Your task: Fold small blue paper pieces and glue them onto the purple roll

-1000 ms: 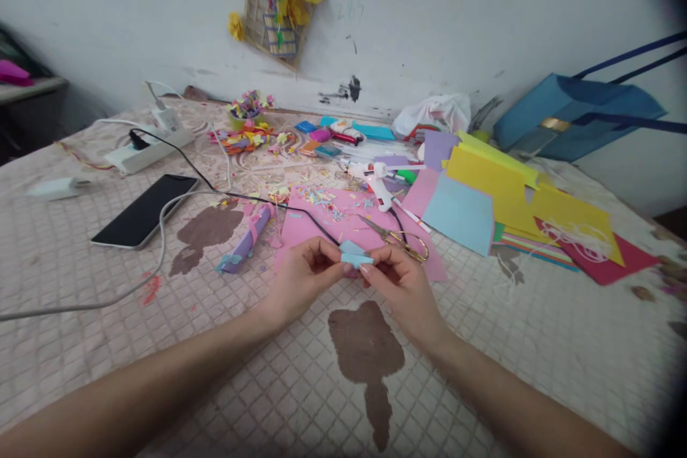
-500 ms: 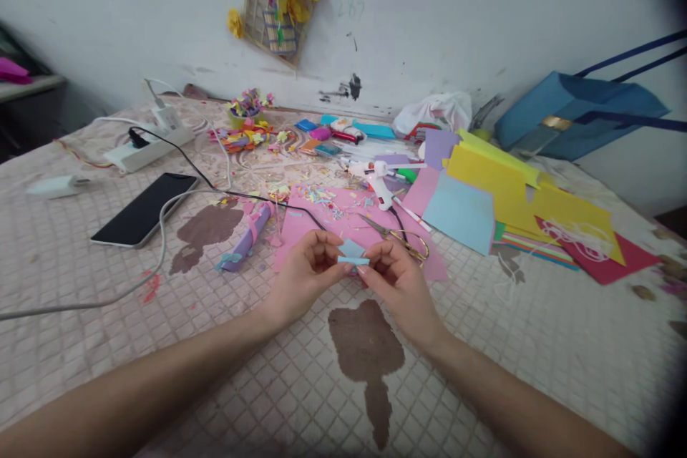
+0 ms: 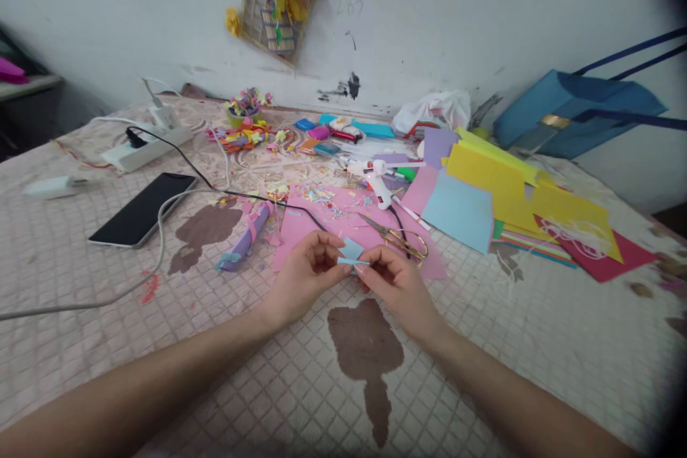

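Note:
A small light blue paper piece (image 3: 351,250) with a narrow folded edge is held between both hands, over the near edge of a pink sheet (image 3: 300,229). My left hand (image 3: 314,272) pinches its left end between thumb and fingers. At its right end, my right hand (image 3: 391,279) grips it in the same way. Gold-handled scissors (image 3: 400,236) lie just beyond my right hand. A white glue gun (image 3: 378,182) rests behind them. Left of my left hand is a purple paper roll (image 3: 250,237) with pink and blue trim.
A phone (image 3: 144,210), a power strip (image 3: 147,149) and cables occupy the left. Paper scraps (image 3: 322,199) and a small flower-filled pot (image 3: 247,111) lie farther back. Yellow sheets (image 3: 486,186), a light blue sheet (image 3: 459,210) and a blue bag (image 3: 569,114) are on the right.
The blue paper has tilted slightly between my fingertips, and my right fingers have shifted a little. Both hands keep their hold on it.

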The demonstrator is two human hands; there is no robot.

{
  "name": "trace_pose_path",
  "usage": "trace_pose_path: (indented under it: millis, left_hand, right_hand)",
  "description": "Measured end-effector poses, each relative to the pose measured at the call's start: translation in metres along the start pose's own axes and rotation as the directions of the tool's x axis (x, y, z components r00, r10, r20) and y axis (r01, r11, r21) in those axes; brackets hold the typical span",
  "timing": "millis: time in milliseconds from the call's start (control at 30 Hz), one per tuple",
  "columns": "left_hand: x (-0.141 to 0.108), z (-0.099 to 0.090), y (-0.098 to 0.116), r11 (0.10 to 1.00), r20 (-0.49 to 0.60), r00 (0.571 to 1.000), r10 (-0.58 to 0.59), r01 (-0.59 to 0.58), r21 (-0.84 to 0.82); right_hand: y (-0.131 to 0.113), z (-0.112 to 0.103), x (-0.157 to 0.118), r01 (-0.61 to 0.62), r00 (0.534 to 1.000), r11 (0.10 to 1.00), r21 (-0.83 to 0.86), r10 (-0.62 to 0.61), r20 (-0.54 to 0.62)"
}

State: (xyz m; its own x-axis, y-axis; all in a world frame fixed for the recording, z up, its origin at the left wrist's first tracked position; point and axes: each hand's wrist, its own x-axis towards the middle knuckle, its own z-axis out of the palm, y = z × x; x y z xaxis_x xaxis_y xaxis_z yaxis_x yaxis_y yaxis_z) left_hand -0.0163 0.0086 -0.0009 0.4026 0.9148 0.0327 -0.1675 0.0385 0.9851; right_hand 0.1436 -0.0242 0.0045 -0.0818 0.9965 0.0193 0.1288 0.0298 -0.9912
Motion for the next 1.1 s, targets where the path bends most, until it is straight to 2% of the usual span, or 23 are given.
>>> trace_pose_path:
  millis: [200, 400, 567, 733, 833, 1000, 1100]
  left_hand:
    - [0.0, 0.001, -0.001, 1.0, -0.002, 1.0, 0.001, -0.001, -0.022]
    - [0.0, 0.001, 0.002, 1.0, 0.0, 1.0, -0.015, 0.015, -0.012]
    - [0.0, -0.001, 0.004, 0.996, 0.014, 1.0, -0.022, 0.021, 0.089]
    - [-0.001, -0.002, 0.004, 0.963, 0.042, 0.999, 0.018, -0.029, 0.268]
    - [-0.001, -0.003, 0.003, 0.955, 0.041, 0.999, 0.03, -0.041, 0.295]
    - [0.001, -0.004, 0.004, 0.983, 0.071, 0.997, -0.042, 0.028, 0.183]
    - [0.002, -0.005, 0.006, 0.977, 0.121, 0.985, -0.122, 0.097, 0.188]
  right_hand:
    - [0.0, 0.001, 0.0, 0.013, 1.0, 1.0, -0.028, -0.014, -0.027]
    - [0.003, -0.001, 0.0, 0.024, 1.0, 0.999, -0.034, -0.024, -0.002]
    - [-0.002, -0.005, 0.002, 0.039, 0.997, 0.998, -0.054, -0.035, 0.074]
    - [-0.005, -0.015, 0.004, 0.087, 0.985, 0.972, -0.22, -0.051, 0.164]
    - [-0.005, -0.017, 0.004, 0.102, 0.981, 0.956, -0.274, -0.05, 0.19]
    - [-0.005, -0.011, 0.003, 0.097, 0.99, 0.968, -0.233, -0.069, 0.125]
    - [-0.004, -0.007, 0.001, 0.085, 0.993, 0.975, -0.205, -0.065, 0.101]
